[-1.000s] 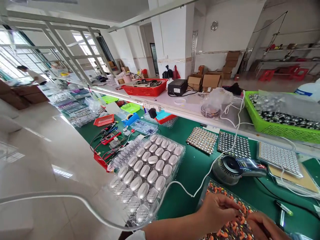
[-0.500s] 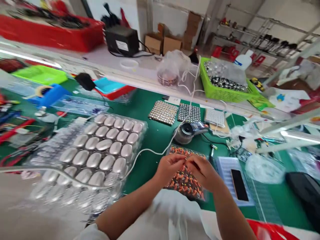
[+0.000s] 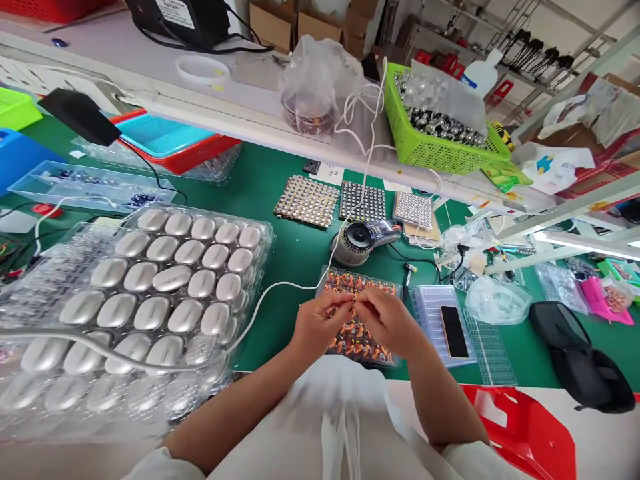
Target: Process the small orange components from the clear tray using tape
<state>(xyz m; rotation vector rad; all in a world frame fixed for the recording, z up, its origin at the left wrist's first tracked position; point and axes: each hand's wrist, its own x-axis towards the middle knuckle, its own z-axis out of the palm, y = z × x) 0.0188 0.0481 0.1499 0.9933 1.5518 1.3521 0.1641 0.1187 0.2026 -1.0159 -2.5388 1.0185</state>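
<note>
Above a clear tray [image 3: 385, 360] packed with small orange-and-black parts [image 3: 357, 340], my two hands meet fingertip to fingertip. My left hand [image 3: 320, 323] is closed in a pinch, thumb against fingers. My right hand [image 3: 387, 320] pinches from the other side in the same way. Whatever lies between the fingertips is too small to make out. Just beyond the tray sits a round grey device with a black top [image 3: 356, 240], and a small hammer-like tool [image 3: 409, 275] lies to its right.
Stacked clear trays of silvery oval mouse-like shells [image 3: 163, 313] stand at left, a white cable [image 3: 290, 285] running past them. On the right are a phone [image 3: 454, 331] on pale trays [image 3: 430, 313], a black case [image 3: 583, 357] and a red bin [image 3: 537, 427]. A shelf [image 3: 250, 113] crosses above, holding a green basket [image 3: 430, 150].
The view has shifted, so bench items appear farther left and the red bin shows more fully. My hands stay pinched together over the orange parts.
</note>
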